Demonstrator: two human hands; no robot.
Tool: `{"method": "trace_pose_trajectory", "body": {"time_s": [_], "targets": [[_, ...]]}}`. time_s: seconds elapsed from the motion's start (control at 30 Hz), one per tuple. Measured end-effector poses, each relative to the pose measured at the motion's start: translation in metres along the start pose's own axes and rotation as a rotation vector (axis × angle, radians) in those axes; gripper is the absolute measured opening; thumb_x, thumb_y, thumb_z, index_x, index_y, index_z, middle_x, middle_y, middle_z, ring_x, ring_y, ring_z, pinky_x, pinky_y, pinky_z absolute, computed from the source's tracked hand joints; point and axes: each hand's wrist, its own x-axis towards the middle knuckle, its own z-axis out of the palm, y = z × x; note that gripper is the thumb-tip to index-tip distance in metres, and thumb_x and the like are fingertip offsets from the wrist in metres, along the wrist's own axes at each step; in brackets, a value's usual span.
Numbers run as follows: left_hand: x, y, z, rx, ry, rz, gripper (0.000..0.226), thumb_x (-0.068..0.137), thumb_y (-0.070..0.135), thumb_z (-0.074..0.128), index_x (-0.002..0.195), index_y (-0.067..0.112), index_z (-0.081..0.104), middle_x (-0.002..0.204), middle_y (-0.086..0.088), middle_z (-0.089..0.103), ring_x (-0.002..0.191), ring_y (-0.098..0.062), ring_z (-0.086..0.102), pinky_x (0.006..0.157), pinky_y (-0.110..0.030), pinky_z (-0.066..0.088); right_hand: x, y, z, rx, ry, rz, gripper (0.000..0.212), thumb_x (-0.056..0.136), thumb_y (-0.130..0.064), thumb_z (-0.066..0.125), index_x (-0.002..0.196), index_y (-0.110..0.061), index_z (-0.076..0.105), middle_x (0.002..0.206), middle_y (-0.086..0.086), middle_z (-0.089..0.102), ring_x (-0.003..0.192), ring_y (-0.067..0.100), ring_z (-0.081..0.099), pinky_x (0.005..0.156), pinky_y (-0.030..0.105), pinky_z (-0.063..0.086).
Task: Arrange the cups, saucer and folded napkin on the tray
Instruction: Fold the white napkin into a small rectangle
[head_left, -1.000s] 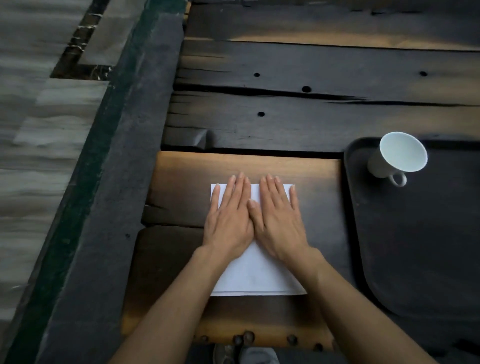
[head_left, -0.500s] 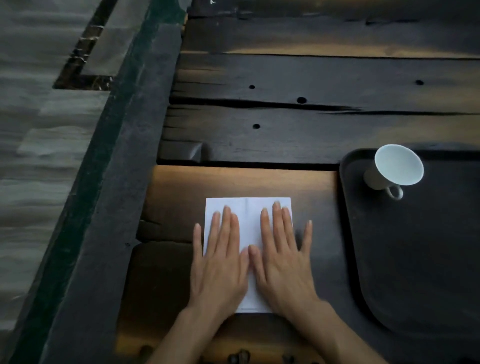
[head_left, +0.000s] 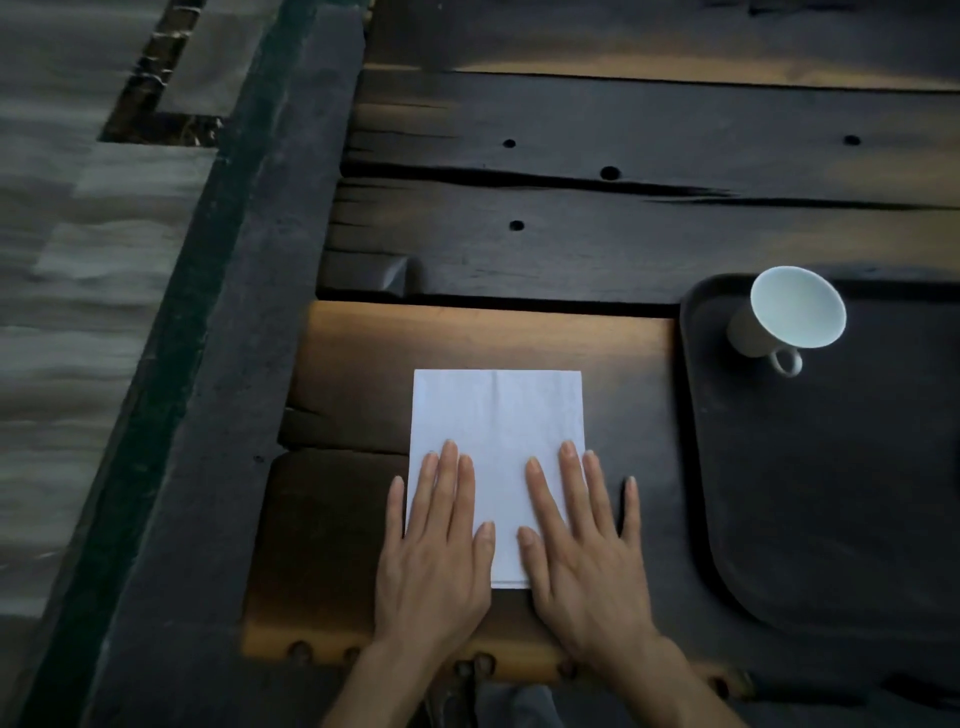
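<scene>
A white folded napkin (head_left: 497, 421) lies flat on the dark wooden table, left of the tray. My left hand (head_left: 439, 551) and my right hand (head_left: 579, 545) rest palm down on its near half, fingers spread, holding nothing. They cover the napkin's near corners. A dark tray (head_left: 810, 493) sits at the right. One white cup (head_left: 787, 314) with a small handle stands in the tray's far left corner. No saucer or second cup is in view.
The table (head_left: 597, 119) is made of rough dark planks with gaps and holes. Its left edge is a thick dark beam (head_left: 218, 415), with a grey tiled floor (head_left: 62, 312) beyond. Rivets line the near edge.
Both hands have slid toward me along the napkin and moved apart, uncovering its far half. The cup and tray have stayed put.
</scene>
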Motion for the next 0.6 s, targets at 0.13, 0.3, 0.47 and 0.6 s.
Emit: {"method": "trace_pose_trajectory", "body": {"time_s": [0.13,0.3,0.47,0.6], "targets": [[-0.001,0.000,0.002,0.000,0.026,-0.028,0.070,0.102,0.046,0.026,0.160,0.009,0.011,0.169,-0.012,0.006,0.156,-0.027,0.006,0.122,-0.053,0.017,0.000,-0.001,-0.002,0.009,-0.025,0.013,0.064,0.102,-0.051,0.024,0.160,-0.027,0.013,0.168,0.007,0.004,0.155,0.029,0.006,0.119,0.062,0.011],[-0.002,0.001,0.005,-0.015,-0.003,-0.130,0.078,0.100,0.056,0.025,0.160,0.009,0.010,0.169,-0.013,0.005,0.156,-0.027,0.005,0.122,-0.051,0.018,0.000,-0.001,-0.007,-0.009,-0.058,0.032,0.067,0.100,-0.053,0.028,0.160,-0.027,0.011,0.168,0.009,0.003,0.155,0.029,0.008,0.121,0.058,0.006],[-0.004,0.003,0.001,0.003,-0.049,-0.190,0.085,0.097,0.062,0.028,0.159,0.007,0.013,0.168,-0.015,0.007,0.155,-0.033,0.012,0.119,-0.051,0.018,-0.001,-0.009,-0.021,0.026,-0.090,0.082,0.068,0.100,-0.058,0.024,0.160,-0.028,0.014,0.168,0.011,0.005,0.154,0.030,0.011,0.120,0.057,0.011],[0.010,0.009,-0.014,-0.087,0.041,-0.186,0.084,0.094,0.060,0.034,0.159,0.011,0.019,0.168,-0.011,0.014,0.154,-0.028,0.013,0.119,-0.058,0.011,-0.014,-0.009,-0.035,0.161,0.007,0.211,0.069,0.092,-0.053,0.040,0.147,-0.012,0.047,0.152,0.019,0.043,0.136,0.037,0.047,0.107,0.054,0.041]]}}
